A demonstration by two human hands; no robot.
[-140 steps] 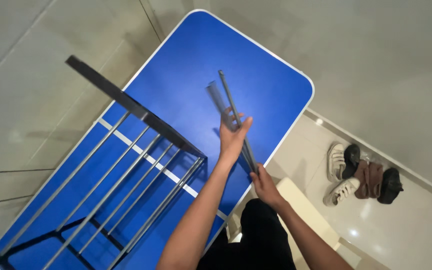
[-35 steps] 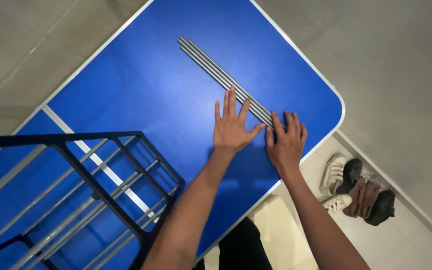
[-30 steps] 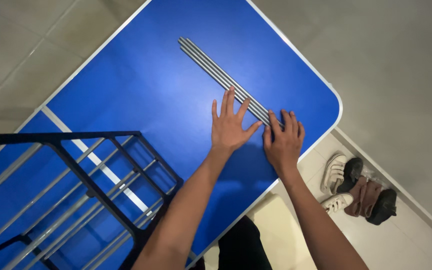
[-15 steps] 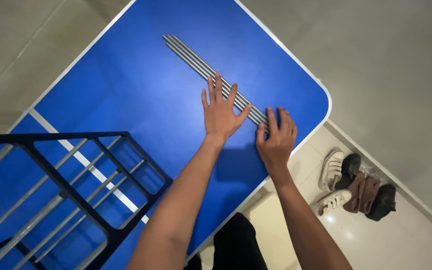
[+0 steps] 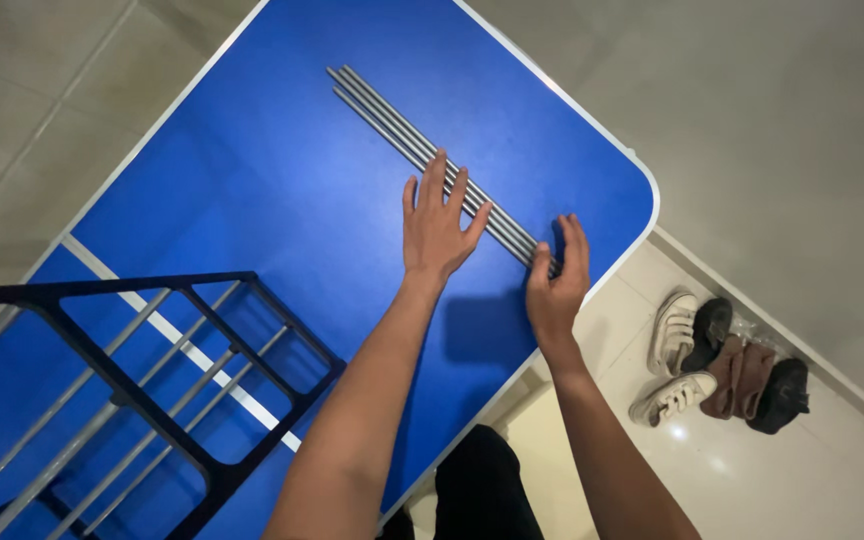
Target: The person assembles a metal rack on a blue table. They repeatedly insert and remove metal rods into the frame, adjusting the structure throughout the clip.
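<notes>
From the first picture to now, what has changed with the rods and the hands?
The thin grey metal rods, earlier held up in the left hand, now lie flat in a row on the blue table. Both palms press on them; the right hand is at their near end. The black rack stays put.

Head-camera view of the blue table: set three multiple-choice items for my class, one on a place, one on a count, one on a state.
1. Where do the metal rods lie?
A. On the blue table
B. On the floor
C. Inside the black rack

2. How many white shoes show on the floor?
A. None
B. Two
C. Five

3. How is the left hand set?
A. Clenched in a fist
B. Flat, fingers spread
C. Lifted well off the table

Answers:
1 A: the rods run slantwise across the tabletop.
2 B: two white shoes lie beside the brown and dark ones.
3 B: its palm lies flat, fingertips over the rods, while the right hand touches their near end.
</notes>
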